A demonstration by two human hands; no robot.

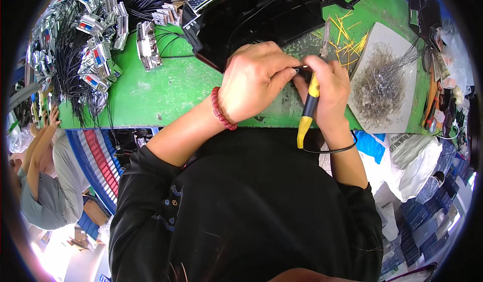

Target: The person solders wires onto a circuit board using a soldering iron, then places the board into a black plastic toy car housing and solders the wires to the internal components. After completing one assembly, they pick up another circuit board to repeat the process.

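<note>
My left hand (259, 78), with a red bead bracelet at the wrist, is closed in a pinch on a thin black wire (301, 66). Facing it, my right hand (329, 91) grips a soldering iron (310, 103) with a yellow and black handle. The iron's metal end points up and away, and its black cord loops by my right wrist. My right thumb and fingertip meet the wire's end, but the joint is too small to make out. Right behind both hands lies a large glossy black plastic shell (266, 18).
Chrome lamp units (98, 55) with black wires heap at the left; one separate unit (147, 45) lies near the shell. Thin yellow pieces (347, 40) scatter beside a white board (372, 40) bearing fine grey strands. Tools (433, 106) line the right edge. A co-worker (48, 181) is at far left.
</note>
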